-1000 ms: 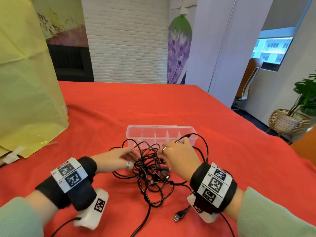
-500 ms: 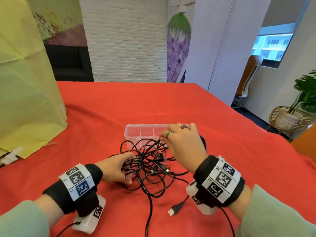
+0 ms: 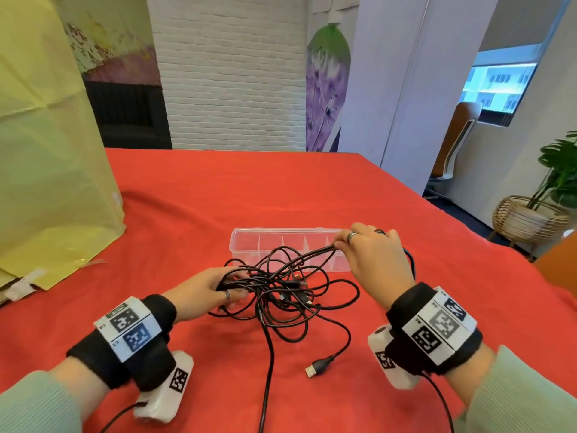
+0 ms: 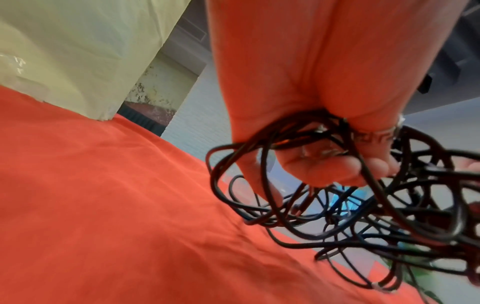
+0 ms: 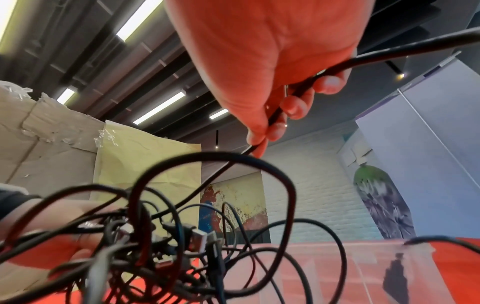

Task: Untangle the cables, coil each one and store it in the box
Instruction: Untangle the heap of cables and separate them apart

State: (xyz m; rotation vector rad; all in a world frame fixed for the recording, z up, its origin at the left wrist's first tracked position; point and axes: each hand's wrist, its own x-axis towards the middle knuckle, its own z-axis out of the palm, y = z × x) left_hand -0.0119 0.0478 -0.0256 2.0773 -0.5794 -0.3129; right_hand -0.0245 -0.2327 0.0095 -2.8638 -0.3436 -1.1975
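A tangle of black cables (image 3: 281,292) lies on the red tablecloth in front of a clear plastic box (image 3: 246,242) with dividers. My left hand (image 3: 215,289) grips a bunch of strands at the tangle's left side, its fingers (image 4: 322,170) curled round them. My right hand (image 3: 371,254) is raised over the box's right end and pinches one black cable (image 5: 275,119), pulled taut from the tangle (image 5: 166,246). A loose USB plug (image 3: 317,368) lies on the cloth near me.
A large yellow paper-covered box (image 3: 46,151) stands at the left on the red table (image 3: 218,198). The table's right edge drops off toward a plant in a wicker basket (image 3: 527,220) and a chair on the floor.
My right hand has lifted up and to the right, drawing one cable out of the tangle. My left hand has closed on the tangle's left side and holds it down.
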